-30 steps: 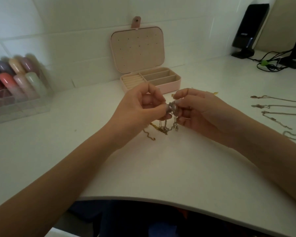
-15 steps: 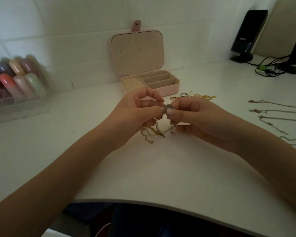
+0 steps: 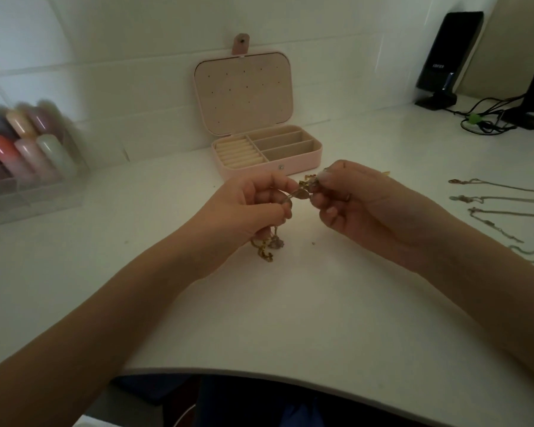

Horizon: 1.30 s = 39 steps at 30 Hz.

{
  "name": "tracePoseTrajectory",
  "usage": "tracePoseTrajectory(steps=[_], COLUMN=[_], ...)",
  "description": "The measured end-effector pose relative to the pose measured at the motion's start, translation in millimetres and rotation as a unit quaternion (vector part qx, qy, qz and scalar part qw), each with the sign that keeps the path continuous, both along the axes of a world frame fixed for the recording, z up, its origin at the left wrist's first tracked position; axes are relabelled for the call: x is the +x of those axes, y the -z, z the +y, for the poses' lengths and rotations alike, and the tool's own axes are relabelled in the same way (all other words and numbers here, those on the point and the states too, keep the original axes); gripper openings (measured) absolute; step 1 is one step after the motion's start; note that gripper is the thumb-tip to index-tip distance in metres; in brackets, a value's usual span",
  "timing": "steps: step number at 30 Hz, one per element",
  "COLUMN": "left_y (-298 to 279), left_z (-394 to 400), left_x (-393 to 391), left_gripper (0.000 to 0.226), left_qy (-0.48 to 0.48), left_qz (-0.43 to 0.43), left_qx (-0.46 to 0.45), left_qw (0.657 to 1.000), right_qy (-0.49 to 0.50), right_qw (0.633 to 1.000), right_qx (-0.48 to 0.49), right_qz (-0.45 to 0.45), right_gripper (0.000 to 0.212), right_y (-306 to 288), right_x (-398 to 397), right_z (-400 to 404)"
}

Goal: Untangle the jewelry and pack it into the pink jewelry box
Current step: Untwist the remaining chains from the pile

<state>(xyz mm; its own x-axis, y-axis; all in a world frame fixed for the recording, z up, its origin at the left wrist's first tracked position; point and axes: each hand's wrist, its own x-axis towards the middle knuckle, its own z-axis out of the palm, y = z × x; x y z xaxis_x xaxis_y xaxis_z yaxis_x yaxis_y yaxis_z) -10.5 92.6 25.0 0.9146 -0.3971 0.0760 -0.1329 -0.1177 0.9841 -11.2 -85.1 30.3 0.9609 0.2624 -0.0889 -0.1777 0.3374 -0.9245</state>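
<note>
Tangled jewelry [image 3: 302, 189] is held between both hands.
It is pinched by the left hand [image 3: 250, 208] and right hand [image 3: 361, 204], before the open pink jewelry box [image 3: 290, 161].

The tangled jewelry [image 3: 302, 188] looks like metal, gold-toned and shiny in places. The chains [image 3: 494, 200] laid to the right are thin, pale metal with a dull gleam. The pink jewelry box [image 3: 293, 160] has a smooth matt shell, perhaps faux leather, and a soft beige, velvety lining. The table [image 3: 290, 303] is smooth matt white. The organizer [image 3: 31, 195] is clear plastic. The speaker [image 3: 447, 57] is glossy black plastic.
</note>
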Motion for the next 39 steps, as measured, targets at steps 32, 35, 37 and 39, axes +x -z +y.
tracePoseTrajectory(steps=[32,35,37,39], left_y=[5.5,4.3,3.2,3.1], left_z=[-10.6,-10.7,-9.8,-8.6], left_x=[-4.8,-6.4,-6.3,-5.0], left_gripper=[0.029,0.031,0.032,0.031], left_qy=[-0.018,0.006,0.024,0.040], left_qz=[-0.048,-0.045,-0.058,-0.055], left_qx=[0.030,0.057,0.094,0.109], left_qw=[0.998,0.997,0.994,0.992], right_qy=[-0.019,0.032,0.025,0.008], right_qw=[0.914,0.879,0.857,0.833], right_qx=[-0.399,-0.461,-0.495,-0.528], right_qz=[-0.064,-0.117,-0.142,-0.165], right_gripper=[0.011,0.016,0.015,0.015], right_y=[-16.1,-16.5,-18.7,-20.0], right_x=[-10.0,-11.2,-13.9,-14.9], right_z=[-3.8,-3.0,-1.3,0.4])
